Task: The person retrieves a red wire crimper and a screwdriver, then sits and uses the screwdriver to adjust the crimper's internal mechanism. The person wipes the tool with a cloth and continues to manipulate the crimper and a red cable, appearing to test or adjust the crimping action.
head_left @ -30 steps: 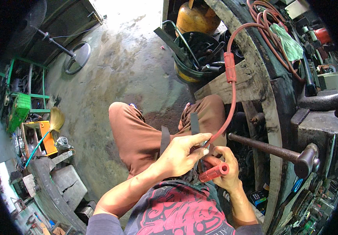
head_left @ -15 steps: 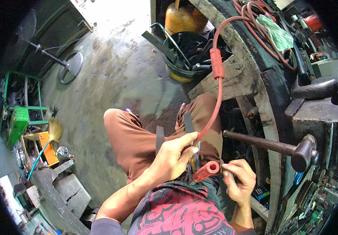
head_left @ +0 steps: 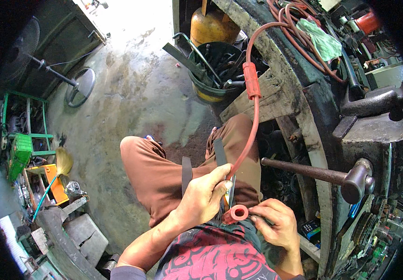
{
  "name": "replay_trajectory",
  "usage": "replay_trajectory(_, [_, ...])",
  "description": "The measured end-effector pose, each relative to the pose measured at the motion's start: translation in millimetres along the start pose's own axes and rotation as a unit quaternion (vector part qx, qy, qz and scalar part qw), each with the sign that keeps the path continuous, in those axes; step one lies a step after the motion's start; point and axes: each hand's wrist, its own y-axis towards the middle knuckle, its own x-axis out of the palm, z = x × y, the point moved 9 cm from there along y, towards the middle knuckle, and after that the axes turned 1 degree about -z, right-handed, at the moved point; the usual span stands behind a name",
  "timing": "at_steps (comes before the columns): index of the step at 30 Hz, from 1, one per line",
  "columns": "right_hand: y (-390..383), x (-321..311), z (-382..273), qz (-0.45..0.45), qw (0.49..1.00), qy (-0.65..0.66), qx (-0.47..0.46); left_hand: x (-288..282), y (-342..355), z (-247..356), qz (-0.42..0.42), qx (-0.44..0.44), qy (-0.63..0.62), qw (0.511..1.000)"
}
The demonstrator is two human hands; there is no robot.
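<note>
My left hand (head_left: 204, 196) is closed over my lap, its thumb and forefinger gripping a red cable (head_left: 256, 121). A thin, shiny, partly yellowish piece (head_left: 230, 198) shows below the thumb; its kind is unclear. Close beneath lies a short red tube-shaped sleeve (head_left: 232, 215), its round open end facing up and right. Beside that opening my right hand (head_left: 278, 223) has thumb and forefinger pinched together; whatever they hold is too small to make out. Farther up the cable sits a ribbed red connector (head_left: 251, 80). Two dark flat strips (head_left: 186, 175) stick out beyond my left hand.
To the right stands a wooden bench (head_left: 320, 135) with a vise (head_left: 374, 126) and a hammer (head_left: 332, 176) whose handle juts toward me. Coiled red cable (head_left: 299, 28) and a pale green cloth (head_left: 322, 39) lie on it. Ahead is a bucket of scrap metal (head_left: 215, 70).
My right hand has come left and up to the sleeve's open end. The sleeve has turned more toward me and shifted slightly left. My left hand keeps its grip on the cable.
</note>
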Motion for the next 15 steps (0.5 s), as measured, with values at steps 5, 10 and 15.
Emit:
replay_trajectory(5, [-25.7,-47.5,-4.0,0.027,0.996,0.065,0.054,1.1,-0.4,-0.8,-0.016,-0.012,0.001,1.000])
replay_trajectory(10, [-65.3,-124.1,-10.2,0.164,0.985,0.039,0.048,0.1,-0.9,1.8,-0.024,-0.019,-0.002,1.000])
replay_trajectory(15, [-119.8,-194.8,9.5,0.350,0.925,-0.064,0.131,2.0,-3.2,7.6,-0.011,-0.007,-0.028,1.000])
